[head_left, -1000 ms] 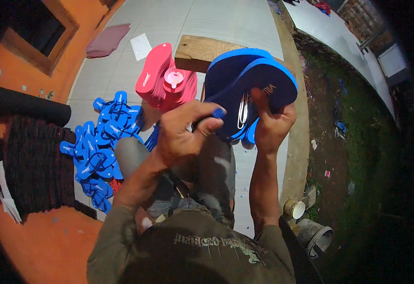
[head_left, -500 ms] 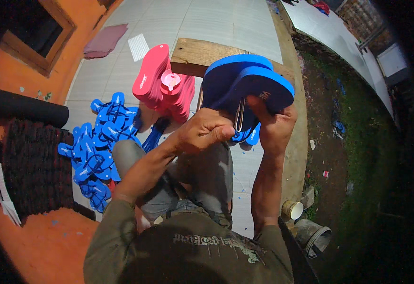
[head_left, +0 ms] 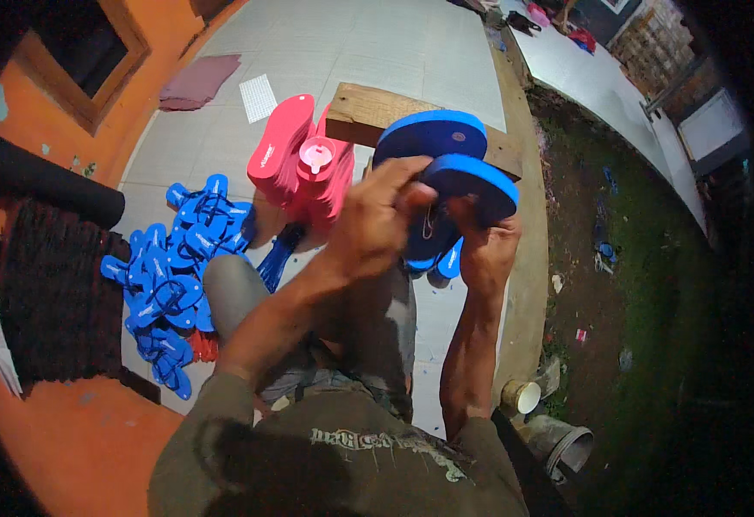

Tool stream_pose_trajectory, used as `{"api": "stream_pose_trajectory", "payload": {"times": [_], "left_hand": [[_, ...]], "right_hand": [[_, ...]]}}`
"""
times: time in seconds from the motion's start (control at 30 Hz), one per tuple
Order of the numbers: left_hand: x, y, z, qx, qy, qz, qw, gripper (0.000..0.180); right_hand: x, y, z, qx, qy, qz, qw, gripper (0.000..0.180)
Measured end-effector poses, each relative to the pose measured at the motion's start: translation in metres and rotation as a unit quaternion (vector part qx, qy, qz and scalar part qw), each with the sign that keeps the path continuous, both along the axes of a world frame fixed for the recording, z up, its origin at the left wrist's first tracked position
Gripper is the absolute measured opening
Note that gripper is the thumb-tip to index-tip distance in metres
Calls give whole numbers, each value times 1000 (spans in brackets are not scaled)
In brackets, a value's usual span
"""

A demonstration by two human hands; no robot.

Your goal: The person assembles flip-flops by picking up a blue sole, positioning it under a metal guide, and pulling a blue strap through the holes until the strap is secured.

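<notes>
My right hand (head_left: 491, 246) is closed around a blue flip-flop sole (head_left: 472, 183), its thumb pressed on the shaded face. My left hand (head_left: 368, 226) reaches to the sole's left edge with curled fingers, partly smeared by motion; what they pinch is hidden. A thin metal wire loop (head_left: 428, 224) shows just below those fingers, between the hands. Right behind, another blue sole (head_left: 424, 136) stands against a wooden beam (head_left: 368, 112). Below the hands, more blue soles (head_left: 450, 260) lie on the floor.
A stack of pink soles (head_left: 278, 151) with a pink cup (head_left: 315, 155) stands left of the beam. Piled blue flip-flops (head_left: 170, 276) and dark blue straps (head_left: 282, 258) lie near my knee. A black roll (head_left: 49, 183) is at the wall; buckets (head_left: 566, 452) stand at right.
My left hand has risen to the held sole's edge, its fingers now above the wire loop. The held sole has tilted and shifted slightly left and down, and my right hand moved down with it.
</notes>
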State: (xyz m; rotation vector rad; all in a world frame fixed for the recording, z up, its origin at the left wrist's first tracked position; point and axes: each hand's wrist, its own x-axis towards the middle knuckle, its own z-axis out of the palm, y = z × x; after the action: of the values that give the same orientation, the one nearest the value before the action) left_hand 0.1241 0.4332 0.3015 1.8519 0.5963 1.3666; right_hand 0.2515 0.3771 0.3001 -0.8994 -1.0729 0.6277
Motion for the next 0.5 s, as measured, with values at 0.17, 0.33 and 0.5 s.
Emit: {"api": "stream_pose_trajectory", "payload": {"times": [0.17, 0.33, 0.5], "left_hand": [[13, -1, 26, -6, 71, 41, 997, 36], [-21, -41, 11, 10, 120, 86, 989, 27], [-42, -75, -56, 30, 75, 32, 996, 28]], "right_hand": [[-10, -5, 26, -75, -16, -75, 994, 20], [-16, -41, -3, -19, -338, -252, 906, 20], [-25, -81, -41, -104, -76, -137, 982, 17]]}}
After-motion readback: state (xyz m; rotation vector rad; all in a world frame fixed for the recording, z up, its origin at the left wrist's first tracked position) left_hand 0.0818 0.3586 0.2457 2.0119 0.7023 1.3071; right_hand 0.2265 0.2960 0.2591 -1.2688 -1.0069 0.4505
